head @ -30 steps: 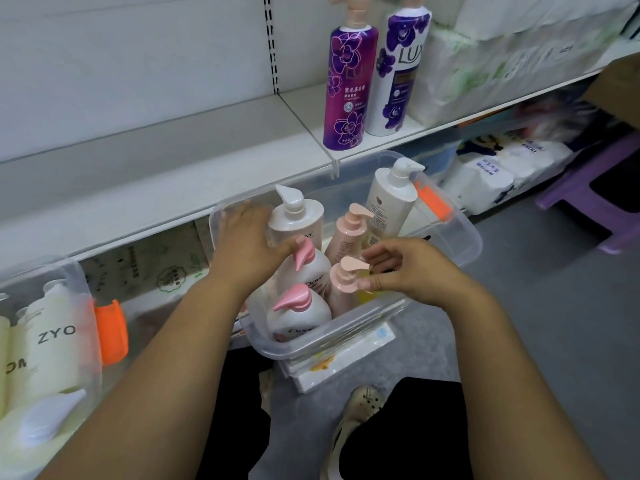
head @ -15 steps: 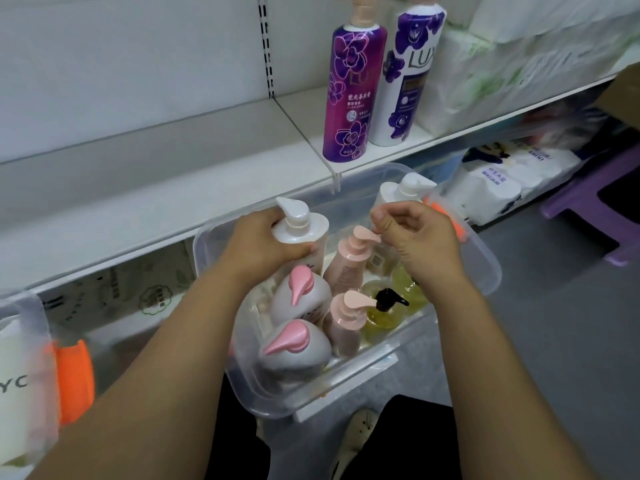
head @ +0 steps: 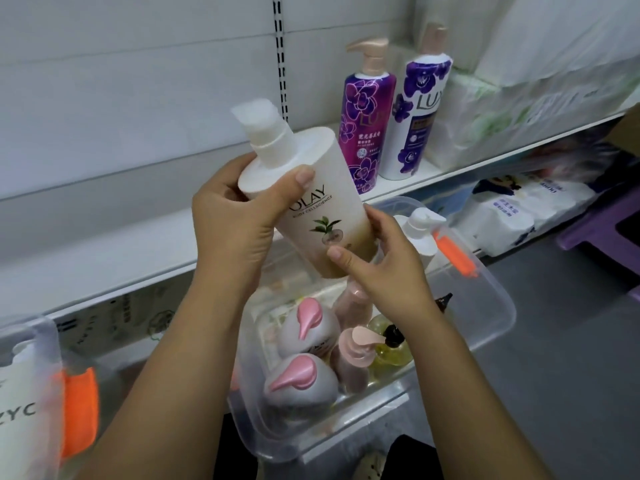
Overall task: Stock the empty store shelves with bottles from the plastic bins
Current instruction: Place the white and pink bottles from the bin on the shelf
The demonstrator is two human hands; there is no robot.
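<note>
A: Where's the btl?

B: You've got the tall white Olay pump bottle point(head: 311, 199) above the clear plastic bin point(head: 485, 299). Left hand point(head: 235, 216) wraps its shoulder, right hand point(head: 384, 258) cups the base.

A: Axis?

B: Pump toward 11 o'clock, base 5. White metal shelf point(head: 104, 244) lies at 9, nearer your left hand, probably bare there.

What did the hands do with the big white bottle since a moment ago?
The left hand lifted the white bottle up out of the clear bin, and it now tilts in the air in front of the shelf. The right hand came over and took hold of its bottom end. The pink-capped bottles stayed in the bin, and the two purple bottles stayed on the shelf.
</note>
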